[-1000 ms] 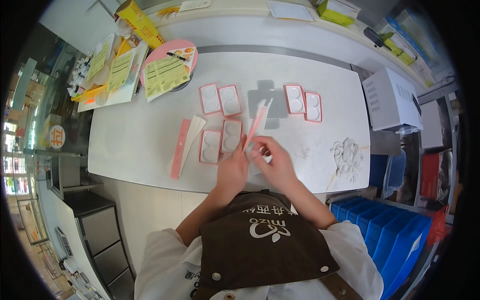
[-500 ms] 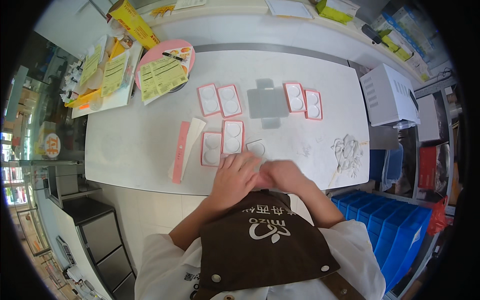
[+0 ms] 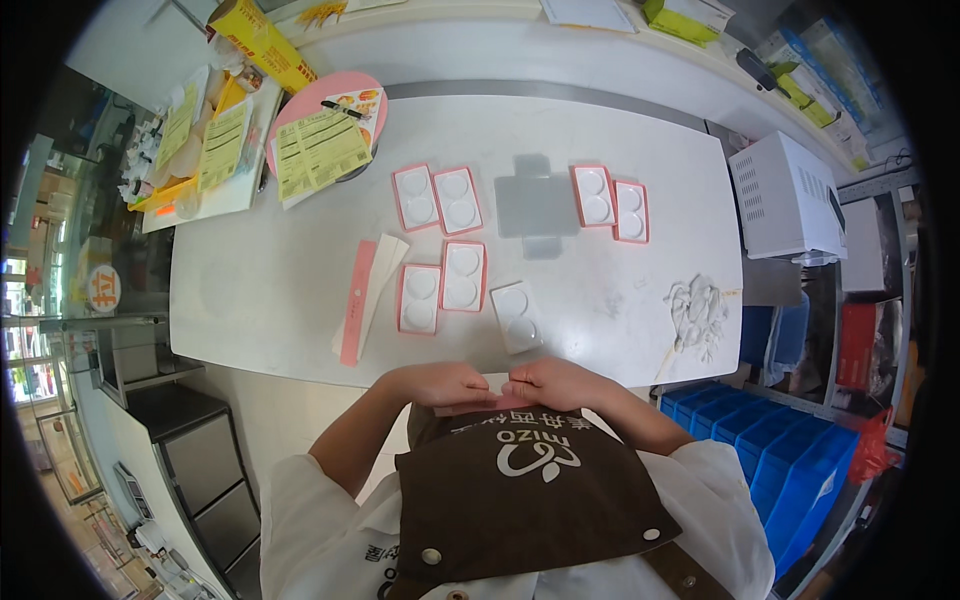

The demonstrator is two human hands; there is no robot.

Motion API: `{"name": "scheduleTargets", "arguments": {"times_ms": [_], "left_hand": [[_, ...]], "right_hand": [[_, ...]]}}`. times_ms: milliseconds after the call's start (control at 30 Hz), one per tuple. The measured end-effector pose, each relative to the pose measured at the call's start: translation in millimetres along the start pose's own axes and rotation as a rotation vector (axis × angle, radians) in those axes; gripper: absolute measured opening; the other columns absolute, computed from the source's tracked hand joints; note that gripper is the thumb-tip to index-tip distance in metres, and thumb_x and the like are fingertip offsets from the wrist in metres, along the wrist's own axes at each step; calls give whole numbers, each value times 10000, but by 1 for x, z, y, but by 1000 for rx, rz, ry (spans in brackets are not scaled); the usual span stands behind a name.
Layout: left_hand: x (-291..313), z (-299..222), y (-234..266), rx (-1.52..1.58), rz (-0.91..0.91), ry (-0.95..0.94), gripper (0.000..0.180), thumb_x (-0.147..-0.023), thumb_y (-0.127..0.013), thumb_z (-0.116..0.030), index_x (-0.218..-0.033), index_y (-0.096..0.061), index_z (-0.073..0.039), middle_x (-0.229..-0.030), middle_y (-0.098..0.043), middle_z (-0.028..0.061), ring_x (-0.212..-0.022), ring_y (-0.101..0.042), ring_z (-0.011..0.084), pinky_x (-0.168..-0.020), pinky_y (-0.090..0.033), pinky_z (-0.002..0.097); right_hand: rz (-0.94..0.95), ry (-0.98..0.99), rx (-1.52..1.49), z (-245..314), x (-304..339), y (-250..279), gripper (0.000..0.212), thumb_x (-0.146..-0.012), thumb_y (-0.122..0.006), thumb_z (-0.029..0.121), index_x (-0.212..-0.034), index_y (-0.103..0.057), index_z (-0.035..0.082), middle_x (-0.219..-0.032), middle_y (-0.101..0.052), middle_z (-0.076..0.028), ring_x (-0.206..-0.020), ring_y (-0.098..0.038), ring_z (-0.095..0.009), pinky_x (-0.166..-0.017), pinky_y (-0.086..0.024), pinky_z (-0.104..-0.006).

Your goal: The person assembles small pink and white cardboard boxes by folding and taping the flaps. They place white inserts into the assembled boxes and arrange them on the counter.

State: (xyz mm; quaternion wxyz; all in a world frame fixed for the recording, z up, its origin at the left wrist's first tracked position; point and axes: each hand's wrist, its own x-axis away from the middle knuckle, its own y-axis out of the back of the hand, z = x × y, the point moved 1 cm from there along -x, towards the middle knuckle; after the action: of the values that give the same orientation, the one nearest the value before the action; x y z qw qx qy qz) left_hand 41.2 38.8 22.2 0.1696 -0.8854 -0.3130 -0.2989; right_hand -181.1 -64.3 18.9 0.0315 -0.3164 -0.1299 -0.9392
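Note:
Close to my apron, my left hand (image 3: 440, 383) and my right hand (image 3: 550, 384) are side by side, fingers closed on the edge of a folded pink-and-white card piece (image 3: 482, 406). Most of that piece is hidden behind my hands. Just beyond them on the table lies a loose white tray insert (image 3: 517, 318) with two round hollows. Left of it sit two pink-rimmed boxes (image 3: 464, 276) with similar white inserts. A pink paper strip (image 3: 357, 300) lies farther left, over paler strips (image 3: 385, 262).
More pink-rimmed boxes stand farther back, at left (image 3: 458, 200) and right (image 3: 594, 195). Between them lies a flat grey unfolded sheet (image 3: 537, 207). Crumpled whitish gloves (image 3: 695, 312) are at right, a pink round board (image 3: 375, 100) with yellow papers back left. Blue bins (image 3: 760, 450) stand beside the table.
Both hands have drawn back toward my apron, the left one also moving left. The white insert is now uncovered, and the pink-and-white card shows between my hands.

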Motion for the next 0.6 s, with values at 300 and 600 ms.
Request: {"name": "scheduleTargets", "arguments": {"times_ms": [300,600], "left_hand": [[-2,-3,5,25,-334,-60,404,-1039,-619,-362,-809,-627,-31,-694,-568,-2,-658,-551,107,-621,-454,304],[-40,-56,-26,-606,-1188,-413,111,-868,-744,-153,-848,-660,-83,-786,-644,62,-761,-635,288,-722,-494,420]], "right_hand": [[-873,305,376,-7,-3,10,227,-976,-694,270,-932,-650,52,-893,-676,-117,-843,-651,-332,-739,-506,-454],[-823,116,-887,3,-14,6,566,-1043,-577,178,-1560,-391,40,-1068,-673,-110,-826,-595,-117,-761,-527,-339]]}}
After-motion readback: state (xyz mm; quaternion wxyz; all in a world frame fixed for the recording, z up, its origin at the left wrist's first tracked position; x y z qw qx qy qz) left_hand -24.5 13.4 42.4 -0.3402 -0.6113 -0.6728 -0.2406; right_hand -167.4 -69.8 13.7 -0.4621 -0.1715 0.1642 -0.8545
